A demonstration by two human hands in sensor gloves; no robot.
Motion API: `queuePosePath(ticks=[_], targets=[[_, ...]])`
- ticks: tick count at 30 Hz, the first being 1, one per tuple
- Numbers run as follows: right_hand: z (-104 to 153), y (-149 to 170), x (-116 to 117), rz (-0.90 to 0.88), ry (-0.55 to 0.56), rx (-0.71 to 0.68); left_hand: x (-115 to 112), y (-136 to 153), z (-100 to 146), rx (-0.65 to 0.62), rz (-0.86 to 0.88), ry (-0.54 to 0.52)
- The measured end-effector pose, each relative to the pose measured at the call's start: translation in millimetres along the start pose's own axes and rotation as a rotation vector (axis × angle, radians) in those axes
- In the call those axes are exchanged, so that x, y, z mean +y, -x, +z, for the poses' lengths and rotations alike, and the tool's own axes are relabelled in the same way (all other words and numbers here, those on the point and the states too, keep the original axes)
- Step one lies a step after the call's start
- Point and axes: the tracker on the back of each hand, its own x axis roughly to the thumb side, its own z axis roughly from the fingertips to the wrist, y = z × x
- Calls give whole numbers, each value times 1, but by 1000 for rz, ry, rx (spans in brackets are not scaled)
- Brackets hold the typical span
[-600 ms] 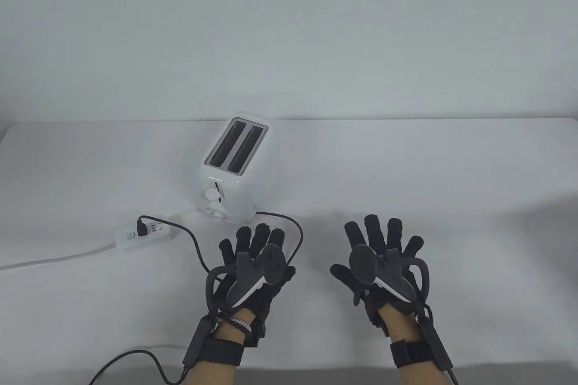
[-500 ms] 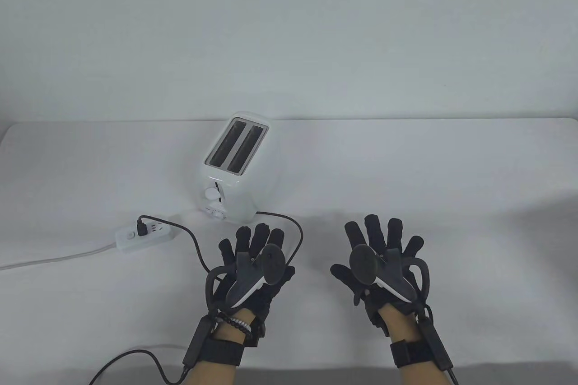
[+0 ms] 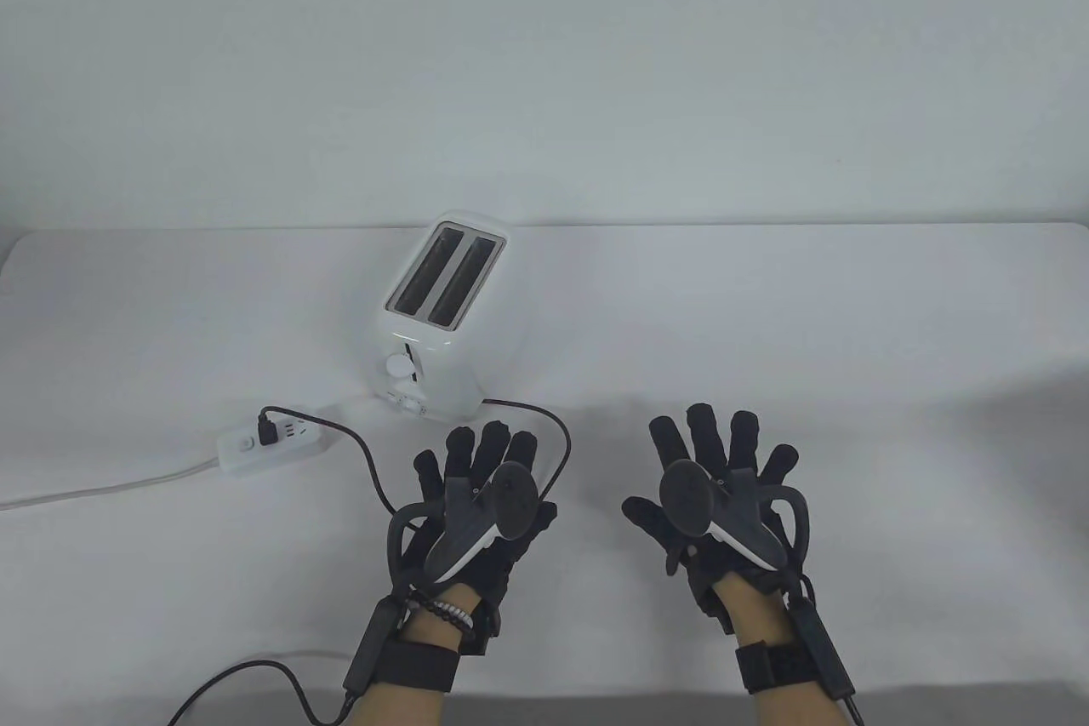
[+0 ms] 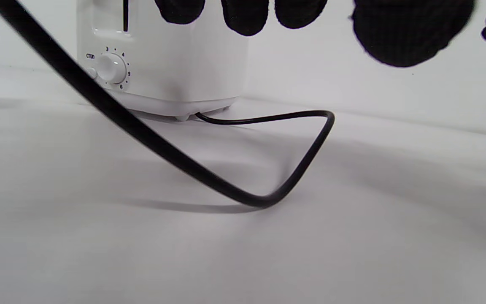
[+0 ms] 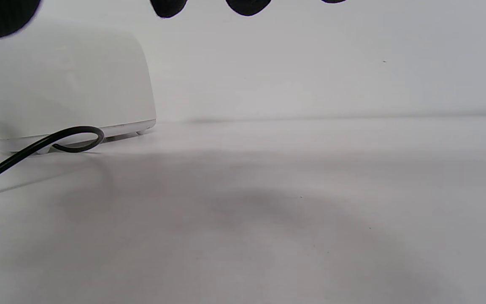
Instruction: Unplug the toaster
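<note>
Table view: the white two-slot toaster [image 3: 442,309] stands left of centre on the white table [image 3: 766,317], its black plug [image 3: 267,428] seated in the white power strip [image 3: 270,450]. Left hand [image 3: 476,505] and right hand [image 3: 710,496] hover with fingers spread, holding nothing. Left wrist view: the black cord [image 4: 268,169] loops from the toaster's base. Right wrist view: only fingertips [image 5: 247,5] show.

One toaster [image 3: 442,309], one power strip [image 3: 270,445]
</note>
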Motion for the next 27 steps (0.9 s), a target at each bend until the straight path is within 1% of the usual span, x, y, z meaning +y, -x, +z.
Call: queuePosePath(ticks=[3, 6, 8, 9, 11, 13, 15, 16, 17, 18, 20, 22, 23, 24, 25, 27], targets=[[1, 1, -4, -22, 13, -2, 13, -1, 6, -40, 42, -55], [2, 1, -6, -36, 19, -8, 38, 0, 18, -91, 94, -156], [2, 1, -6, -36, 17, -11, 58, 5, 26, -107, 92, -220], [2, 1, -6, -36, 16, -12, 67, 8, 29, -102, 83, -232], [2, 0, -5, -43, 14, -16, 85, 22, 34, -76, 59, -259], [1, 0, -5, -47, 14, -21, 107, 47, 37, -19, 46, -279], [1, 0, -5, -51, 15, -25, 120, 69, 37, 31, 40, -284], [0, 0, -5, -54, 17, -27, 130, 89, 38, 84, 29, -282], [0, 0, -5, -55, 18, -28, 134, 100, 37, 113, 21, -278], [0, 0, -5, -56, 20, -28, 139, 118, 36, 171, 10, -262], [0, 0, -5, -60, 18, -28, 141, 148, 32, 294, 14, -206], [-1, 0, -5, -59, 13, -28, 135, 183, 23, 416, 39, -114], [-1, 0, -5, -56, 13, -28, 130, 194, 19, 457, 42, -80], [-1, 0, -5, -54, 14, -29, 121, 209, 13, 514, 39, -21], [-1, 0, -5, -53, 15, -29, 114, 218, 8, 552, 38, 16], [0, 0, -6, -50, 19, -30, 93, 239, -6, 642, 22, 103]])
